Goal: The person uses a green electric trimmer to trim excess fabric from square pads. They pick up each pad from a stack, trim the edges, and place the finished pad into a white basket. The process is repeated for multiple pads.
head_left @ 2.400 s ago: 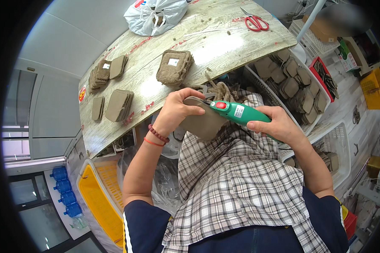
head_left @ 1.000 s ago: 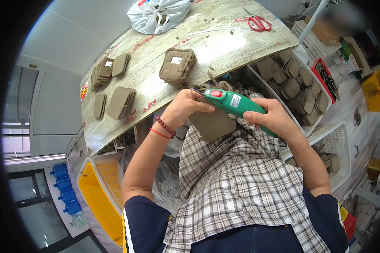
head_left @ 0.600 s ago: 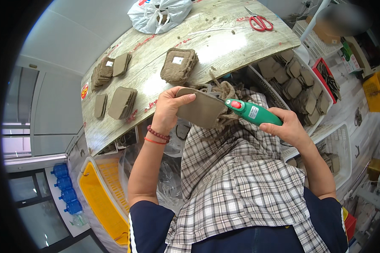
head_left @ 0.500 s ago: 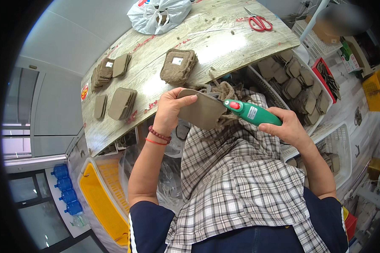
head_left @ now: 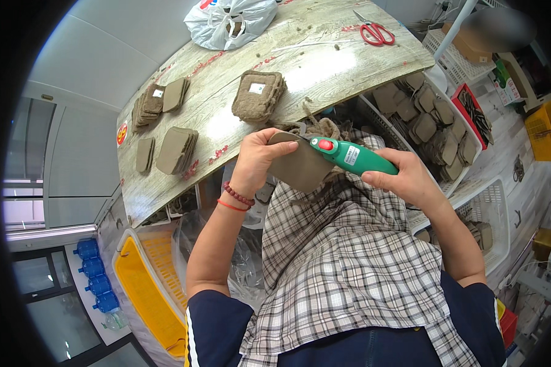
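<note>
My left hand (head_left: 257,160) pinches a flat brown-grey pad (head_left: 300,166) with rounded corners, thumb on its face, above my lap. Wrapped in my right hand (head_left: 407,175) is a green handheld electric trimmer (head_left: 355,157) with a red button. Its head meets the pad's far right edge; the blade itself is mostly hidden. Fuzzy brown trimmings (head_left: 324,128) hang behind the pad at the table edge. On the table beyond lies a stack of fuzzy-edged pads (head_left: 258,96) with a white label on top.
Smooth-edged pad stacks (head_left: 177,150) stand on the table's left. Red-handled scissors (head_left: 378,34) and a white plastic bag (head_left: 231,24) lie farther back. Crates of pads (head_left: 434,116) stand at right beside a red tray (head_left: 473,115). A yellow basket (head_left: 147,293) is at lower left.
The trimmer and my right hand have moved left along the pad's far edge. My left hand and the pad have shifted slightly right.
</note>
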Tool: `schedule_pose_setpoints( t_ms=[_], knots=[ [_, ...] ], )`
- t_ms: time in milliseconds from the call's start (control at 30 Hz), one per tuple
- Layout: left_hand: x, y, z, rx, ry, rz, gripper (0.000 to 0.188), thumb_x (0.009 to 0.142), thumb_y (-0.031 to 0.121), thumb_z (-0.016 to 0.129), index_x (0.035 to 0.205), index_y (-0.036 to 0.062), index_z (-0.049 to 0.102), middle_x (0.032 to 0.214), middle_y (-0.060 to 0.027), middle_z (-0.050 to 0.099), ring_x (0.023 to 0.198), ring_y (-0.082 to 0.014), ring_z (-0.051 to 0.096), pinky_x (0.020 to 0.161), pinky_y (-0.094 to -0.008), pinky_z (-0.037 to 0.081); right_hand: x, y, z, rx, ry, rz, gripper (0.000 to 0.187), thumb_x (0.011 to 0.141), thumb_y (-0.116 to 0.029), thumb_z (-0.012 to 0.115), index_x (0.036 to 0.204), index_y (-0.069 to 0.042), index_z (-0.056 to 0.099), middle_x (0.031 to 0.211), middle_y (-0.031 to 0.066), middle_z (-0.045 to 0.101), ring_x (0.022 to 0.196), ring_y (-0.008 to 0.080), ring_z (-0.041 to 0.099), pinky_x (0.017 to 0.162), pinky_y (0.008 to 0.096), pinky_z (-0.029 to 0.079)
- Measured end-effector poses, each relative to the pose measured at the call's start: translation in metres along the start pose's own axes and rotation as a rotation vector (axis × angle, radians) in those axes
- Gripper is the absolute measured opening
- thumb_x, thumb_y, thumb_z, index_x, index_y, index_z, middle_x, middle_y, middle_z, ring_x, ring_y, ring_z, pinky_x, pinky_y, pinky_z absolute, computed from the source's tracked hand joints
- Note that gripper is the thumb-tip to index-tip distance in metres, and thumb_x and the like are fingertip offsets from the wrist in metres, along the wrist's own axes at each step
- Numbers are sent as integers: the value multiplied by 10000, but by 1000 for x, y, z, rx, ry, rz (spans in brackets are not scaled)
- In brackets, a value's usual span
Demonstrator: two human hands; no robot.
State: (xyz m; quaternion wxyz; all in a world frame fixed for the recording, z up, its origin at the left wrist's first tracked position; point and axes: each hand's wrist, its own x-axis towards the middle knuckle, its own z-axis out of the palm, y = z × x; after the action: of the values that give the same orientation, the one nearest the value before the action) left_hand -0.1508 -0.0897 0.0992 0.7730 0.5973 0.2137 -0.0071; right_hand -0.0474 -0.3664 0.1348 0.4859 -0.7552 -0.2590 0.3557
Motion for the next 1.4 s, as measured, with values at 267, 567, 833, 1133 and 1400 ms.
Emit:
schedule_pose_setpoints(
  t_ms=[267, 567, 833, 1133, 1400],
  knots=[
    [-5, 1, -9, -57, 51, 18, 129, 818, 18, 692, 942, 1, 661, 872, -64, 692, 740, -116, 648, 684, -262, 534, 9, 4, -9, 89, -32, 43, 368, 803, -314, 747, 989, -4, 678, 722, 12, 614, 607, 62, 547, 557, 232, 453],
    [-6, 1, -24, -83, 109, 23, 125, 818, 17, 698, 936, 2, 661, 860, -64, 692, 731, -119, 649, 672, -262, 537, 2, 7, -20, 12, -83, 57, 400, 790, -319, 761, 1012, 2, 672, 719, 13, 605, 609, 65, 539, 557, 233, 445],
    [-4, -1, -17, -52, 114, 23, 101, 821, 28, 701, 911, 16, 658, 845, -49, 688, 716, -105, 640, 665, -251, 529, 7, -2, -10, 24, -73, 34, 394, 791, -337, 759, 974, 0, 671, 731, 11, 595, 620, 70, 545, 560, 238, 442],
    [-7, -19, -5, -399, 251, 178, 226, 895, 71, 632, 1102, -8, 588, 1058, -101, 660, 936, -187, 650, 836, -314, 536, 20, 10, 7, 220, 92, -5, 312, 860, -312, 687, 894, -4, 653, 688, 10, 588, 602, 59, 534, 540, 220, 441],
    [-9, -45, 8, -829, 385, 404, 346, 912, 123, 623, 1217, 19, 498, 1199, -93, 598, 1100, -232, 584, 958, -377, 491, 2, 14, 21, 254, 113, 5, 322, 855, -314, 707, 919, -2, 657, 682, -7, 580, 597, 42, 517, 529, 198, 419]
  ],
)
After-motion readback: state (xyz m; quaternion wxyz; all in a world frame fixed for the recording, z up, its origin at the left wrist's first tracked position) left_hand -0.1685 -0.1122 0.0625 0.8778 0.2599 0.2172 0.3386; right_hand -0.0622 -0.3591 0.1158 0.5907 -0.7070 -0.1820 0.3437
